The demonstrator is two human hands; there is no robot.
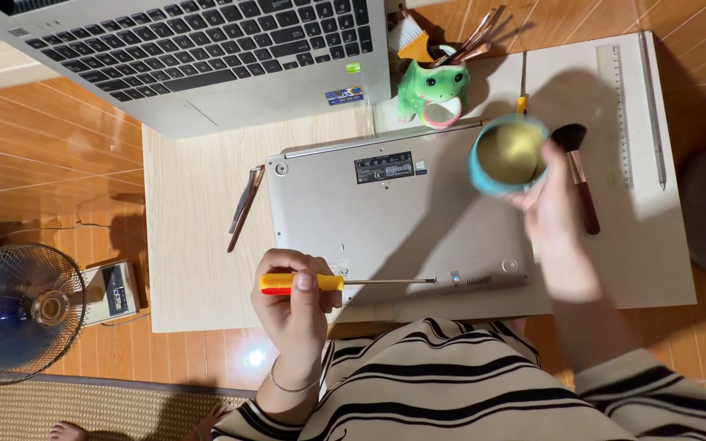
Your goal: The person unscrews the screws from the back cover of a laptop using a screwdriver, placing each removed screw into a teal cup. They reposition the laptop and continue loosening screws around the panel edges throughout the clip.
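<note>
Wooden floor boards show all around a low, pale table [198,269]. On the table, between the two hands, lies a grey laptop [394,212] turned upside down, so its flat bottom faces up.

The left hand [292,298] is closed tight around the yellow and orange handle of a screwdriver [345,282]. The thin metal shaft points away from this hand toward the right, low over the near edge of the upside-down laptop. The tip is close to the near right corner of the laptop; if it touches is too hard to tell.

The right hand [553,208] is a bit blurry. Its fingers are wrapped around a small blue cup [510,153], held up above the far right corner of the laptop. The cup looks yellowish inside.

Just beside the right hand, on its outer side, a brush [579,175] with a dark fluffy head and a brown handle lies on the table. Farther out lie a clear ruler [617,114] and a pen [652,110].

Past the cup stands a green frog holder [432,88] with tools in it. A second laptop [198,57] sits open beyond the left hand. Slim tweezers [243,208] lie beyond the left hand, next to the flipped laptop. A fan [14,314] stands on the floor, well out past the left hand.
</note>
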